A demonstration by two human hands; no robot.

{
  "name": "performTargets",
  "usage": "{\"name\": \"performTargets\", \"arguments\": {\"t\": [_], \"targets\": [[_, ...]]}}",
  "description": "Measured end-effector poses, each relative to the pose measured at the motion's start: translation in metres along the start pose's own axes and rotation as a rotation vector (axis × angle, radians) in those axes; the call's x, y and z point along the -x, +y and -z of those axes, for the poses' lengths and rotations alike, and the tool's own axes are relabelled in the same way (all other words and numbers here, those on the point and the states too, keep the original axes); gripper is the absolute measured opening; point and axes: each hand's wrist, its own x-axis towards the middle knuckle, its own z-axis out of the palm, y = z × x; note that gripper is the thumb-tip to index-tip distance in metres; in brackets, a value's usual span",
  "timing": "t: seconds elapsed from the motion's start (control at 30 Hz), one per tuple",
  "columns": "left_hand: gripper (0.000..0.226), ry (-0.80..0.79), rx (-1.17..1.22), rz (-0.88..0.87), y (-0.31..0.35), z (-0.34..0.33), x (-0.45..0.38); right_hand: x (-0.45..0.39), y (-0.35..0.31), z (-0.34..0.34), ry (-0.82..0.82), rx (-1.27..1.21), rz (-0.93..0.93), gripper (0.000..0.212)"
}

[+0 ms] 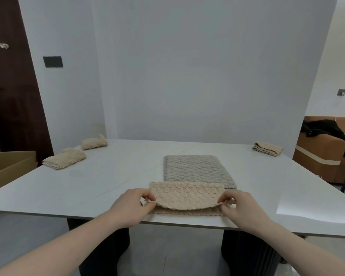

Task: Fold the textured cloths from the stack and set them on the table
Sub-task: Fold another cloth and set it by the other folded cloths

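Cardboard box (6, 166) — cropped by left edge — contents unseen

Beige and grey bumpy-textured cloths on a white table

The beige cloth (185, 196) at the near edge shows a raised bubble pattern; the grey cloth (197, 170) behind it, honeycomb bumps. The table (108, 176) is white, faintly marbled.

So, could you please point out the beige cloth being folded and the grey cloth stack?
beige cloth (184, 196): head view, middle of the lifted upper flap.
grey cloth stack (197, 170): head view, centre of top surface.
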Motion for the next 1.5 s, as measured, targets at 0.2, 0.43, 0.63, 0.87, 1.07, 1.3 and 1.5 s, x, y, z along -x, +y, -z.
{"name": "performTargets", "arguments": {"t": [0.2, 0.43, 0.63, 0.87, 1.07, 1.3, 1.5], "targets": [[0.025, -0.106, -0.058, 0.027, 0.004, 0.002, 0.000, 0.009, 0.008, -0.006, -0.087, 0.048, 0.001, 0.010], [0.031, 0.006, 0.020, 0.000, 0.040, -0.004, -0.020, -0.011, 0.003, -0.009, 0.035, -0.036, -0.038, 0.012], [0.066, -0.101, -0.232, -0.238, 0.072, -0.053, -0.046, -0.039, 0.006, -0.033, 0.082, 0.058, -0.149, 0.030], [0.083, -0.208, -0.375, -0.174, 0.069, -0.091, -0.070, -0.037, 0.015, -0.052, 0.054, 0.212, -0.227, 0.056], [0.086, -0.218, -0.410, -0.175, 0.061, -0.104, -0.073, -0.037, 0.012, -0.051, 0.026, 0.247, -0.301, 0.078], [0.085, -0.099, -0.413, -0.209, 0.063, -0.102, -0.066, -0.041, 0.011, -0.045, 0.036, 0.144, -0.391, 0.081], [0.084, -0.188, -0.375, -0.199, 0.062, -0.099, -0.068, -0.042, 0.013, -0.039, 0.097, -0.032, -0.465, 0.069]]}}
